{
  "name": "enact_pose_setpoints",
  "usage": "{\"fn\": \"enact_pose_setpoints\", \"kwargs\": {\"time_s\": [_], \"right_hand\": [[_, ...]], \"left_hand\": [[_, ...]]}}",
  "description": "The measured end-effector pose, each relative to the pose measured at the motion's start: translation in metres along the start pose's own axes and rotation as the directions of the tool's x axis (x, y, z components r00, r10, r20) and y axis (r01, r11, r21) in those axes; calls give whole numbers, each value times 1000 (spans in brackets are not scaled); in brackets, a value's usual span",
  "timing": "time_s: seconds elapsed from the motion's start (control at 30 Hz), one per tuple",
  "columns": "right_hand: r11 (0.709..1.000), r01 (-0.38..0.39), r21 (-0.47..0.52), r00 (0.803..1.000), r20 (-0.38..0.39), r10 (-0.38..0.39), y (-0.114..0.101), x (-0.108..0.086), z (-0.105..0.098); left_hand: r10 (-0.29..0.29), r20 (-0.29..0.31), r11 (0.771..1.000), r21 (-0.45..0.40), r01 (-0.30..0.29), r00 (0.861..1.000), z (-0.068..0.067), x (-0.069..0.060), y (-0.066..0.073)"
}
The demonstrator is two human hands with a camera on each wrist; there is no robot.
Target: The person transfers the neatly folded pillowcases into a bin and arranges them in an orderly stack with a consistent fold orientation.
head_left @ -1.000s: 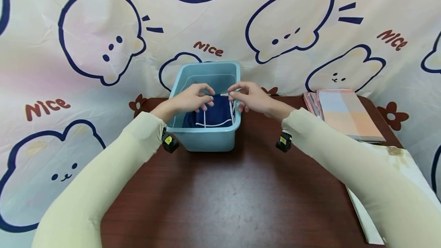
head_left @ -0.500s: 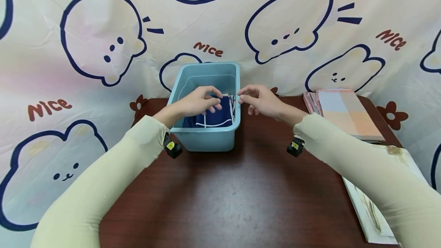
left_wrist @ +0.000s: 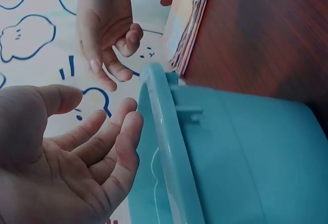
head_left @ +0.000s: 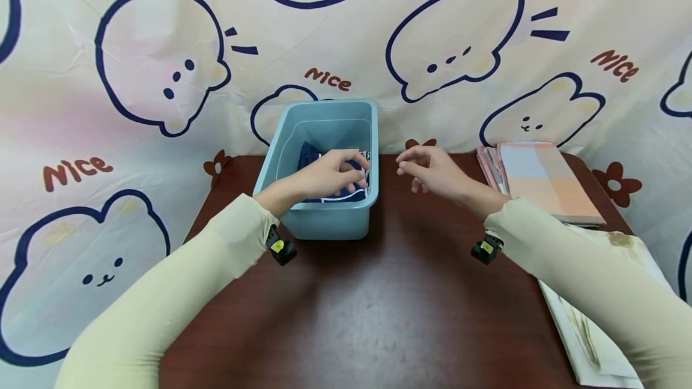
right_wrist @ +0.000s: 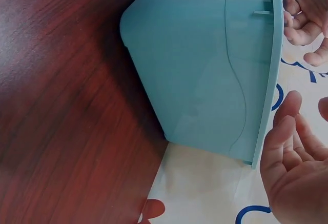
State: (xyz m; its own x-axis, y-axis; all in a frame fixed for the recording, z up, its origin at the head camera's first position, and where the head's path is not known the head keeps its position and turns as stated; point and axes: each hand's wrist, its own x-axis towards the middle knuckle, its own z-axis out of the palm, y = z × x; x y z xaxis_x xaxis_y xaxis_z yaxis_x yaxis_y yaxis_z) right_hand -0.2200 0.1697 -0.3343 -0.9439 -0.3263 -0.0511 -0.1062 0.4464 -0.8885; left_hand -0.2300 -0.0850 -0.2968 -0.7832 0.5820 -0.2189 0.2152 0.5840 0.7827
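A light blue bin (head_left: 324, 221) stands at the back of the table, with dark blue, white-trimmed cloth (head_left: 309, 156) inside. My left hand (head_left: 330, 174) hovers over the bin's right part, fingers loosely bent and holding nothing; it hides some of the cloth. Off the bin's right side, in the air, is my right hand (head_left: 432, 173), also empty with relaxed fingers. In the left wrist view the left hand (left_wrist: 77, 157) is palm up beside the bin's rim (left_wrist: 166, 131). The right wrist view has the right hand (right_wrist: 297, 167) near the rim, apart from it.
Folded checked cloth (head_left: 546, 179) in pink, orange and blue lies at the table's back right. Nearer along the right edge is a white cloth (head_left: 600, 317), partly under the right sleeve. A patterned curtain (head_left: 346, 35) hangs behind the dark red table (head_left: 357, 317).
Both hands have moved to the right, the right one from above the bin's right rim to outside it. More of the cloth's left part shows. The bin stays in place.
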Motion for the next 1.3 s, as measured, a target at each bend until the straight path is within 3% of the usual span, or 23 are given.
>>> {"fn": "enact_pose_setpoints", "kwargs": {"time_s": [0.67, 1.0, 1.3], "right_hand": [[999, -17, -37, 1000, -5, 17, 25, -23, -9], [997, -48, -67, 999, -4, 47, 32, -40, -18], [992, -26, -121, 999, -27, 23, 43, -52, -27]], "left_hand": [[68, 85, 997, -47, -64, 994, 28, -7, 16], [83, 104, 996, -31, -80, 991, 35, -5, 19], [99, 119, 995, -5, -99, 988, 45, -4, 22]]}}
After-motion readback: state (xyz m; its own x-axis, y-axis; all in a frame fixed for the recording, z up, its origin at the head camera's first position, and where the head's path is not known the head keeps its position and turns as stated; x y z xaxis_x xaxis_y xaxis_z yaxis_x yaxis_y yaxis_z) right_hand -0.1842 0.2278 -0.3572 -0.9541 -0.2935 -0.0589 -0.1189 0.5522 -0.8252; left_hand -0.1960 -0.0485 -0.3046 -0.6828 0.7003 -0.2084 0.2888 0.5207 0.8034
